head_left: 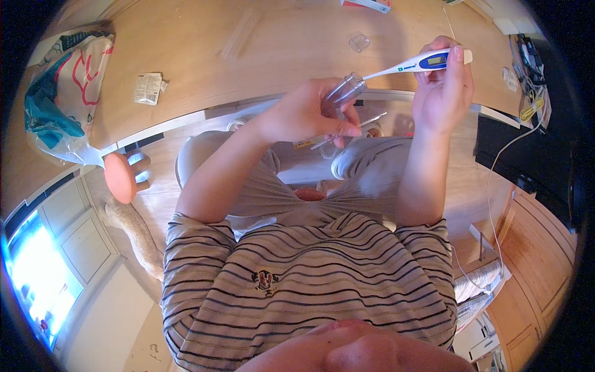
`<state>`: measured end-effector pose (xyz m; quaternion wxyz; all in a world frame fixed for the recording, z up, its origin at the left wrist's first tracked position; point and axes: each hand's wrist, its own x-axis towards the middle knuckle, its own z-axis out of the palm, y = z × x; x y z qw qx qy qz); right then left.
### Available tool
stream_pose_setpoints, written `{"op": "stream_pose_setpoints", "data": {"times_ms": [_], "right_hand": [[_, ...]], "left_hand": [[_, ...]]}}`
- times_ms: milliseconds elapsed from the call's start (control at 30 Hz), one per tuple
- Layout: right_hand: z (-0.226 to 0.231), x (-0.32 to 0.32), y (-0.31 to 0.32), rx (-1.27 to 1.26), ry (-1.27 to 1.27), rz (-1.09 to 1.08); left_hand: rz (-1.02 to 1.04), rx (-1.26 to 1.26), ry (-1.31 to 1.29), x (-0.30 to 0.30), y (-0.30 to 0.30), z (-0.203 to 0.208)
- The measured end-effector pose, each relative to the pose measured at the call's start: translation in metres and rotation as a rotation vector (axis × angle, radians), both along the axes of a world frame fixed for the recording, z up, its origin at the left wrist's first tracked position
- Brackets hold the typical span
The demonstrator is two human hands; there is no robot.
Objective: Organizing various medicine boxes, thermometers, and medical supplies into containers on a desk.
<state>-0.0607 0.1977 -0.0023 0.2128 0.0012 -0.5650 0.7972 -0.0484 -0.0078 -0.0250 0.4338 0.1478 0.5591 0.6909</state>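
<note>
Clock centred on the tube; 12 is straight ahead of the sitter.

Left hand (pixel 308 111), at 8: fingers curled round a clear tube (pixel 344 92), its mouth tipped toward 2. Right hand (pixel 441 96), at 3: thumb and fingers pinch a thermometer (pixel 406 64) by its blue-panelled body; tip points back at the tube. Tip is at the mouth; inside or just short, I cannot tell. A thin stick (pixel 375 118) shows at 6, below the left hand; held or merely behind, unclear.

Risks (judgement): tip could catch the rim if the two hands drift out of line. Tube could slip, being smooth and held at a slant near the desk (pixel 186 56) edge. Pinch is far from the tip, so a small wrist turn would swing the tip widely. Loose cap (pixel 359 42), at 12 on the desk, could roll if knocked.

Markings: thermometer carries a small green emblem, dark lettering and a grey display; no reading made out. Packet (pixel 147 88), far at 9: dense small print, illegible. Box (pixel 367 5), far at 12: red and white, cut off by the view. Shirt (pixel 322 273), at 6: dark chest motif.
</note>
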Motion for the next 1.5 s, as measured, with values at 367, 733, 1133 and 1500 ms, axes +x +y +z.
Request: {"op": "stream_pose_setpoints", "data": {"times_ms": [367,733,1133,1500], "right_hand": [[0.002,0.009,-0.02,0.3,-0.18,0.269],[-0.002,0.003,-0.019,0.657,0.044,0.62],[-0.018,-0.018,0.006,1.299,-0.041,0.057],[-0.025,-0.021,-0.007,0.694,-0.205,0.323]], "left_hand": [[-0.045,-0.019,-0.024,0.001,0.001,0.003],[-0.04,-0.001,0.009,-0.002,-0.003,0.0],[0.028,-0.048,0.078,-0.007,-0.009,-0.002],[-0.043,-0.097,0.075,-0.011,-0.019,0.005]]}}
